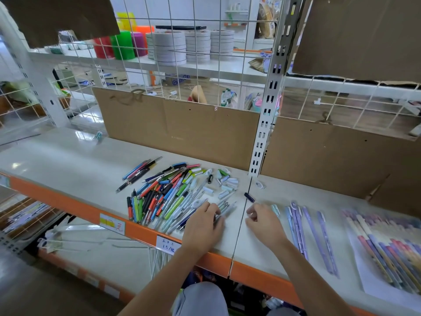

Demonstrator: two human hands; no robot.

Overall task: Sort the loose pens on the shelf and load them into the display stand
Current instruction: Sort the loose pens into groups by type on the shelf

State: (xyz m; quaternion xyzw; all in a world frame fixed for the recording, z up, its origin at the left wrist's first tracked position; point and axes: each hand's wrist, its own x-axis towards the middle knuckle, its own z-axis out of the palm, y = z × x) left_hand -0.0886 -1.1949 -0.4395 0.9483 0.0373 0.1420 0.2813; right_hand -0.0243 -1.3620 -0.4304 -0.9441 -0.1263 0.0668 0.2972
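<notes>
Left hand (202, 221) is down on the near edge of the pen pile (168, 195) on the shelf (68, 169), fingers curled over a few clear pens. Right hand (264, 221) sits just beside it, fingers loosely curled; whether it holds anything, I cannot tell. Purple pens (312, 233) lie in a row at its right.

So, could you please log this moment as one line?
left hand: on pens | right hand: curled, near purple pens | stand: not seen

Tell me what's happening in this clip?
A person is sorting pens on a shelf. The left hand rests on the near edge of a mixed pile, fingers on some clear pens. The right hand hovers loosely curled beside a row of purple pens already laid out. No display stand is visible.
</notes>
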